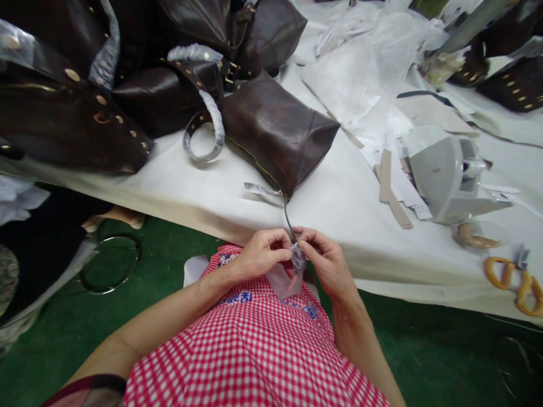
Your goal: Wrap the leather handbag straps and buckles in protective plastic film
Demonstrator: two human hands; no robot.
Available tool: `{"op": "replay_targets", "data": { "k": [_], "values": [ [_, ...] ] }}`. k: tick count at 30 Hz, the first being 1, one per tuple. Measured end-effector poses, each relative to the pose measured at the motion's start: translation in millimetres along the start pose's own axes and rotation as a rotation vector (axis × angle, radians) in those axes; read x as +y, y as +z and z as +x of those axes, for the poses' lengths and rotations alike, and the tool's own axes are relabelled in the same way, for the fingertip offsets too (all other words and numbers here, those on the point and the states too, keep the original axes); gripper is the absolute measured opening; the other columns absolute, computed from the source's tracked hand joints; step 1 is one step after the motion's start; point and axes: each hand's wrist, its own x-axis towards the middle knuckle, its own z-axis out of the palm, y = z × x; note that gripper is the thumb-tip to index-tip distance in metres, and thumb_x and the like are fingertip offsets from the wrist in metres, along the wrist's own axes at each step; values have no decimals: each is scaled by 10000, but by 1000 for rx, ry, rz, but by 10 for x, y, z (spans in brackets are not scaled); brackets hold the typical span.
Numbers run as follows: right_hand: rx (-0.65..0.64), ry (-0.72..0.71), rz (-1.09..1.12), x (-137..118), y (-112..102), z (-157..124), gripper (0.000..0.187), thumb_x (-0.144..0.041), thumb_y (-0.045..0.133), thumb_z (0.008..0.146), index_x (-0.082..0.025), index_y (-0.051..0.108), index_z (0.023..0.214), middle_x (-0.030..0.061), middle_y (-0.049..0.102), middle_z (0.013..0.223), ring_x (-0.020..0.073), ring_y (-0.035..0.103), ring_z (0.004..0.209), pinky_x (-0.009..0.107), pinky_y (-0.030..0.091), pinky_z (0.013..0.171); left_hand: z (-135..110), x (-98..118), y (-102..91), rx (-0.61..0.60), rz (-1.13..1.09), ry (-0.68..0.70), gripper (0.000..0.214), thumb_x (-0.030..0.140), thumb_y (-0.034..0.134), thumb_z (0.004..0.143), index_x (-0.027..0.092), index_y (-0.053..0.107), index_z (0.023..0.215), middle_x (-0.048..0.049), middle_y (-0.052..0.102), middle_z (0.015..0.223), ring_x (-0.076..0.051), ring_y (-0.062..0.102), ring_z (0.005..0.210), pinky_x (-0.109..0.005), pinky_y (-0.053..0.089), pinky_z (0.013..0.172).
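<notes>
A dark brown leather bag (278, 121) lies on its side at the table's front, its brass zipper (252, 161) along the near edge. From the zipper's end a thin dark strap (288, 217) hangs over the table edge, and crinkled see-through plastic wrap (298, 261) surrounds its lower end. My left hand (269, 249) pinches the wrap from the left. On the other side, my right hand (324, 257) is closed on the same wrap with thumb and fingers. A second plastic-covered tab (262, 190) sticks out by the zipper end.
More brown bags (63, 118) are heaped at the left, one with a plastic-wrapped handle (212, 127). Plastic sheeting (360, 62), paper strips (390, 186) and a grey tape dispenser (445, 175) occupy the right. Orange-handled scissors (500, 274) lie near the right front edge.
</notes>
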Motion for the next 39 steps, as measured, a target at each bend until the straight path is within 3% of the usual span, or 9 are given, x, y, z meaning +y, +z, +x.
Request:
{"op": "replay_targets", "data": {
  "k": [4, 7, 11, 15, 20, 25, 28, 32, 39],
  "values": [
    [-22, 20, -17, -43, 10, 30, 188, -353, 652, 814, -202, 593, 720, 23, 643, 858, 161, 558, 772, 276, 446, 699, 39, -29, -54, -53, -140, 11, 169, 179, 652, 711, 164, 486, 681, 53, 483, 663, -76, 460, 609, -193, 381, 581],
    [-16, -10, -32, -13, 41, 37, 179, -337, 630, 826, -203, 578, 720, 15, 637, 843, 147, 541, 718, 267, 434, 657, 46, -46, -94, -94, -187, 5, 181, 214, 668, 720, 170, 492, 724, 52, 499, 667, -80, 471, 593, -204, 398, 582],
    [37, -78, -125, 54, 76, 33, 148, -299, 591, 846, -205, 591, 731, 25, 659, 878, 168, 578, 790, 291, 448, 734, 31, -50, -150, -47, 113, 109, 27, 178, 577, 791, 168, 555, 778, 22, 541, 724, -108, 497, 664, -237, 419, 652],
    [40, -197, -281, 37, 132, 52, 133, -250, 557, 871, -212, 588, 747, 19, 626, 823, 174, 569, 797, 300, 441, 766, 2, -25, -215, 55, 500, 298, 140, 120, 483, 839, 174, 547, 728, 11, 523, 709, -128, 480, 704, -257, 396, 701],
    [11, -287, -346, 1, 280, 92, 139, -200, 527, 885, -213, 567, 753, 30, 596, 848, 179, 565, 821, 303, 443, 766, -12, 6, -289, 118, 614, 329, 158, 138, 431, 859, 189, 496, 724, 6, 499, 733, -138, 473, 722, -259, 385, 704],
    [76, -324, -376, 13, 408, 79, 136, -165, 524, 887, -213, 580, 773, 54, 585, 921, 196, 577, 900, 323, 455, 815, -73, 83, -333, 222, 600, 151, 150, 256, 425, 895, 195, 514, 790, 15, 527, 740, -144, 498, 719, -262, 397, 705],
    [89, -356, -401, -1, 438, 85, 147, -143, 509, 888, -212, 567, 772, 61, 581, 908, 200, 576, 887, 327, 459, 807, -173, 145, -326, 182, 600, 20, 208, 373, 476, 902, 189, 564, 862, 20, 577, 748, -142, 514, 687, -255, 401, 667],
    [64, -392, -393, -11, 441, 113, 149, -139, 497, 891, -211, 558, 776, 54, 587, 862, 197, 568, 858, 319, 460, 776, -230, 132, -309, 144, 563, -60, 220, 381, 535, 859, 175, 585, 797, 31, 553, 679, -129, 489, 637, -240, 384, 608],
    [-43, -162, -211, 58, 387, 131, 152, -271, 548, 868, -204, 576, 735, 22, 569, 821, 172, 552, 778, 311, 460, 717, -119, 20, -289, 208, 231, -106, 201, 345, 585, 785, 166, 532, 712, 41, 474, 650, -105, 432, 618, -220, 365, 582]
  ]
}}
